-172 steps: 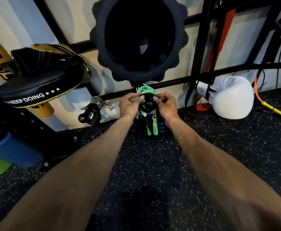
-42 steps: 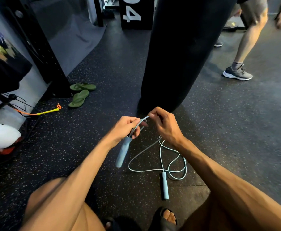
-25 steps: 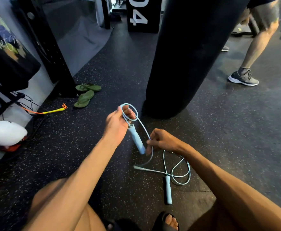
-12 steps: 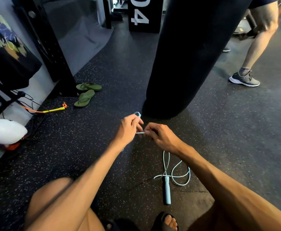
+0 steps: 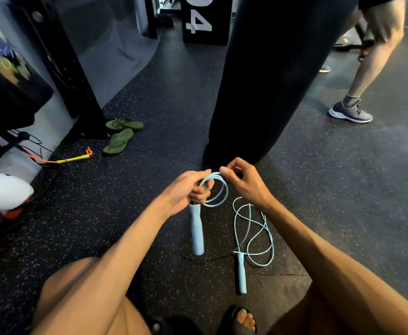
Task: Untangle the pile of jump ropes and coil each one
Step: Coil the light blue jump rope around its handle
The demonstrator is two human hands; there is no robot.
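**Pale blue jump rope held in both hands above the gym floor**

A pale blue jump rope [image 5: 223,192] is held in front of the seated person, partly raised and partly left on the floor [image 5: 125,213]. One handle [image 5: 197,228] is gripped at its upper end by the left hand [image 5: 188,189], whose fingers are curled round it, so that the handle hangs downward and slightly tilted. A small round loop of cord is gathered just above that handle and is kept against the left hand's fingers. The top of the loop is pinched between thumb and forefinger of the right hand [image 5: 244,182], with the other fingers curled.

From the loop the cord is led down to the floor, where it lies in several loose, overlapping curves [image 5: 258,235] below the right wrist. The second handle [image 5: 241,274] lies flat on the floor just beside those curves, near a sandalled foot [image 5: 243,319].

A black punching bag [image 5: 270,68] is seen directly beyond the hands. To the left, a pair of green flip-flops [image 5: 120,139] is set near a black upright, and a yellow handle [image 5: 73,158] with an orange cord lies nearer the wall. A white boxing glove [image 5: 4,191] rests at the far left edge. Another person's leg and grey shoe [image 5: 350,112] are seen at the upper right.
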